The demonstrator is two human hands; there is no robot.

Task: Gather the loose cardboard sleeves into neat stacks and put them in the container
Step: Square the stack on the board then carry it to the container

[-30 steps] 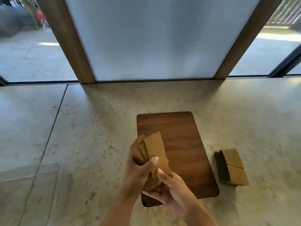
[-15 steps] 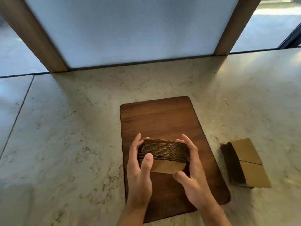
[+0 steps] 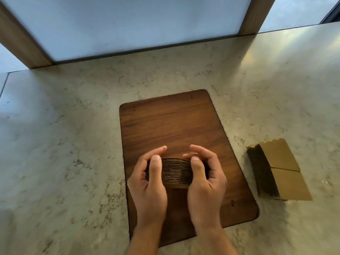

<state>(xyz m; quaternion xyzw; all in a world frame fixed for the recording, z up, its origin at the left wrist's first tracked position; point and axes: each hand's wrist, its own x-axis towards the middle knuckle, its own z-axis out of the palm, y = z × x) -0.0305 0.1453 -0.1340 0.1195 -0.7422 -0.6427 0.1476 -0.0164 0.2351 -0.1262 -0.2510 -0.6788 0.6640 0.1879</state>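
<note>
- Sleeve stack (image 3: 176, 173) now sits squared on the wooden board (image 3: 171, 124); a second ago it was a splayed fan held up in the air.
- Left hand (image 3: 149, 183) and right hand (image 3: 204, 181) press in from either side, fingers curled round the stack ends, thumbs on the near edge.
- Edges look flush, though the far side is hidden by fingers, so can't fully confirm.
- Second stack (image 3: 276, 171) lies on the counter (image 3: 64, 126) right of the board, well apart, untouched.
- Container is out of view now; it was at far left earlier.
- Likely next: lift this stack and carry it left.
</note>
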